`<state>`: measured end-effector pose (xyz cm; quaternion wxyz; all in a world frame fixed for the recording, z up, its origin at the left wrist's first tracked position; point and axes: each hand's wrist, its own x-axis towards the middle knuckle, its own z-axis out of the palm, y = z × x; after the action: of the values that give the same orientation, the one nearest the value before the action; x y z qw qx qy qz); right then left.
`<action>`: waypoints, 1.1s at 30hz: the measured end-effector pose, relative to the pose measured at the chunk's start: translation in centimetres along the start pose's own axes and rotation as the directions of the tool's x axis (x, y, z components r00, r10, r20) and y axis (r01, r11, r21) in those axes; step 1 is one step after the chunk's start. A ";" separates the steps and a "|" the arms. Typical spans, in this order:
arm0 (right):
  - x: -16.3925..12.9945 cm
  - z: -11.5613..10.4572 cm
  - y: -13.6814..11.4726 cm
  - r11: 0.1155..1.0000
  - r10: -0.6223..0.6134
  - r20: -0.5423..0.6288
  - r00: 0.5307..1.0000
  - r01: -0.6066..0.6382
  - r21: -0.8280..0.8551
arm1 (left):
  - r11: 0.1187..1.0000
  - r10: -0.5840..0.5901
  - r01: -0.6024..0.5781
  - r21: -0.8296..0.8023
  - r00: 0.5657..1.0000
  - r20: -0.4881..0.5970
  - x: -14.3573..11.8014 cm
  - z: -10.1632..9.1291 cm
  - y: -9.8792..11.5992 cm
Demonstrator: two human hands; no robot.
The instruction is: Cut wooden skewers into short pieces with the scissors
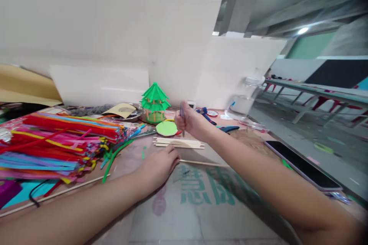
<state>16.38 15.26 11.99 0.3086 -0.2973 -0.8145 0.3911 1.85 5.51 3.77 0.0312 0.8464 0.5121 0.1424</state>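
My right hand [192,123] is closed around a pen [182,113], its tip pointing down just above a small bundle of thin wooden sticks [178,143]. Palm down on the table, my left hand [158,165] has its fingertips on the end of a single wooden stick [201,163] lying to its right. A green paper disc [166,128] lies just behind the bundle. Behind that stands a small green paper pavilion model [155,103].
A big heap of coloured pipe cleaners [57,141] fills the left. A long stick [54,195] lies under my left forearm. A smartphone [301,164] lies at the right edge. A clear jar [245,97], scissors [205,114] and white boards [109,38] stand behind.
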 end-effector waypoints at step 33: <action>3.5 8.2 -1.4 0.761 -0.297 0.428 0.854 0.483 -0.434 | 0.997 -0.013 0.005 -0.074 0.994 -0.112 0.0 0.2 -0.2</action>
<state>7.82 13.34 9.99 0.1484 -0.1207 -0.9738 0.1228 1.69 5.65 3.56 0.0340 0.8331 0.5112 0.2087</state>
